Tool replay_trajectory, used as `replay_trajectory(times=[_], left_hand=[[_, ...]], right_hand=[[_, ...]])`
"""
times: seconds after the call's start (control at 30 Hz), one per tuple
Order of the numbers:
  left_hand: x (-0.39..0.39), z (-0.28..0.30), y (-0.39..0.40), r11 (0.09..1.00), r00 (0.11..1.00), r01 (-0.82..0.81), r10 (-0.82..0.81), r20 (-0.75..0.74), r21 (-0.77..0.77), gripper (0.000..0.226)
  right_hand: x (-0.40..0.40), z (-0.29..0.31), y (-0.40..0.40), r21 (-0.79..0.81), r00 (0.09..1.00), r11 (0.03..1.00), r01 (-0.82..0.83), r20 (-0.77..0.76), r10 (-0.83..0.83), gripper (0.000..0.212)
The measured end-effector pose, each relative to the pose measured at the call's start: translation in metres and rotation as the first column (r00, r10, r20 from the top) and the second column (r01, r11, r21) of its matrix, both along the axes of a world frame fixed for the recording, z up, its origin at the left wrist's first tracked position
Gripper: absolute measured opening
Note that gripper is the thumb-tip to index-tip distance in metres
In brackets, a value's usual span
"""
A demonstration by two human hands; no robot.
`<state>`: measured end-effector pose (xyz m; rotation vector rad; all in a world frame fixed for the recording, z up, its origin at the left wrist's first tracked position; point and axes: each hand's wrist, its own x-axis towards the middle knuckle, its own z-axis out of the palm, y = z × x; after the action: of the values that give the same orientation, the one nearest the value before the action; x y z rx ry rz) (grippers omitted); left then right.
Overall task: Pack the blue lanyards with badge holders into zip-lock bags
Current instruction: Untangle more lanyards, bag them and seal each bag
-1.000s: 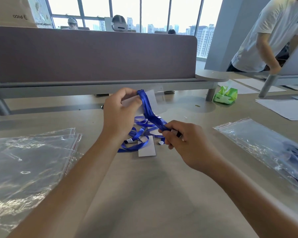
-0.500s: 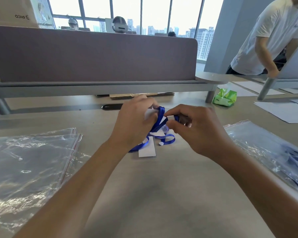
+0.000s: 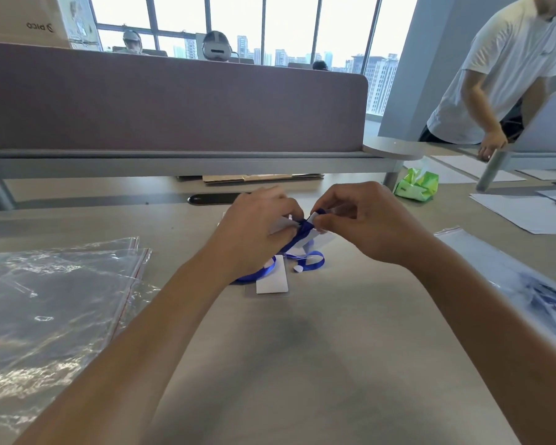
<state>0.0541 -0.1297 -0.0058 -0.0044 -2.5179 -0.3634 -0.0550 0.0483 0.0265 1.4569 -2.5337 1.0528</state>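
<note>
Lanyard (image 3: 302, 231) strap is floppy, light ribbon bunched against its clear badge holder (image 3: 283, 224), held just above the desk (image 3: 302, 364) mid-table; the left hand (image 3: 257, 232) grips the bundle while the right hand (image 3: 363, 226) pinches the strap end, and I'd guess grabbing the stiffer holder with the ribbon wound round it beats chasing loose loops, since some blue (image 3: 305, 260) droops onto a white card (image 3: 272, 279) below. Bag-wise, the empty zip-lock bags (image 3: 55, 300) sit stacked at left. The zip-lock bag on the right (image 3: 507, 277) looks like it's got blue lanyards inside already, though it's blurry.
</note>
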Motion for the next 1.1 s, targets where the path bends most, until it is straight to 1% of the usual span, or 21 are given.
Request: replay_trajectory(times=[0.07, 0.1, 0.17, 0.23, 0.27, 0.33, 0.4, 0.47, 0.53, 0.57, 0.63, 0.67, 0.77, 0.87, 1.0, 1.1], left_hand=[[-0.001, -0.002, -0.004, 0.999, 0.999, 0.036, -0.036, -0.016, 0.001, 0.013], [-0.001, -0.002, -0.005, 0.998, 0.998, 0.059, -0.058, -0.036, 0.03, 0.012], [-0.001, -0.003, -0.006, 0.984, 0.996, 0.085, -0.077, -0.054, 0.157, 0.01], [-0.002, -0.004, -0.006, 0.952, 0.997, 0.072, -0.065, -0.034, 0.299, 0.015], [-0.003, -0.005, -0.007, 0.937, 0.998, 0.058, -0.054, -0.02, 0.344, 0.018], [-0.003, -0.007, -0.008, 0.924, 0.999, 0.045, -0.046, -0.008, 0.379, 0.018], [-0.003, -0.01, -0.01, 0.922, 0.999, 0.04, -0.042, -0.002, 0.384, 0.015], [-0.003, -0.012, -0.009, 0.917, 0.999, 0.024, -0.034, 0.016, 0.399, 0.01], [-0.004, -0.012, -0.009, 0.909, 0.999, 0.01, -0.022, 0.025, 0.417, 0.007], [-0.004, -0.012, -0.008, 0.906, 0.999, 0.004, -0.018, 0.028, 0.424, 0.007], [-0.004, -0.011, -0.007, 0.907, 0.999, -0.003, -0.011, 0.03, 0.422, 0.008], [-0.004, -0.01, -0.006, 0.905, 1.0, 0.0, -0.009, 0.019, 0.425, 0.009], [-0.002, -0.009, -0.005, 0.893, 1.0, -0.001, 0.015, -0.028, 0.449, 0.011], [-0.001, -0.007, -0.003, 0.919, 0.998, -0.028, 0.046, -0.038, 0.394, 0.014], [0.001, -0.006, -0.002, 0.941, 0.997, -0.014, 0.038, -0.065, 0.338, 0.013], [0.005, -0.005, -0.002, 0.957, 0.995, -0.02, 0.049, -0.092, 0.291, 0.014]], right_hand=[[-0.004, -0.001, 0.0, -0.02, 0.998, 0.999, -0.034, 0.058, 0.035, 0.005], [-0.005, -0.001, 0.0, -0.054, 0.993, 0.997, -0.055, 0.097, 0.06, 0.006], [-0.008, -0.002, -0.001, -0.153, 0.976, 0.986, -0.066, 0.193, 0.095, 0.013], [-0.008, -0.005, -0.003, -0.226, 0.952, 0.974, -0.024, 0.292, 0.091, 0.028], [-0.007, -0.008, -0.006, -0.245, 0.945, 0.969, 0.012, 0.32, 0.069, 0.034], [-0.007, -0.016, -0.012, -0.273, 0.934, 0.957, 0.095, 0.358, 0.01, 0.042], [-0.007, -0.025, -0.016, -0.319, 0.927, 0.935, 0.154, 0.374, -0.025, 0.042], [-0.01, -0.034, -0.019, -0.369, 0.953, 0.919, 0.138, 0.304, -0.021, 0.031], [-0.009, -0.04, -0.021, -0.356, 0.98, 0.93, 0.093, 0.198, -0.023, 0.011], [-0.008, -0.042, -0.021, -0.327, 0.99, 0.942, 0.074, 0.139, -0.029, 0.006], [-0.005, -0.043, -0.021, -0.259, 0.999, 0.965, 0.043, 0.01, -0.041, 0.013], [-0.003, -0.043, -0.02, -0.233, 0.999, 0.972, 0.034, -0.018, -0.04, 0.014], [-0.002, -0.04, -0.016, -0.208, 1.0, 0.978, 0.008, 0.009, -0.006, 0.009], [-0.004, -0.039, -0.014, -0.165, 1.0, 0.986, -0.019, -0.019, 0.016, 0.009], [-0.003, -0.037, -0.013, -0.133, 0.996, 0.991, -0.034, -0.082, 0.023, 0.015], [0.001, -0.037, -0.014, -0.118, 0.994, 0.992, -0.037, -0.106, 0.024, 0.014]])
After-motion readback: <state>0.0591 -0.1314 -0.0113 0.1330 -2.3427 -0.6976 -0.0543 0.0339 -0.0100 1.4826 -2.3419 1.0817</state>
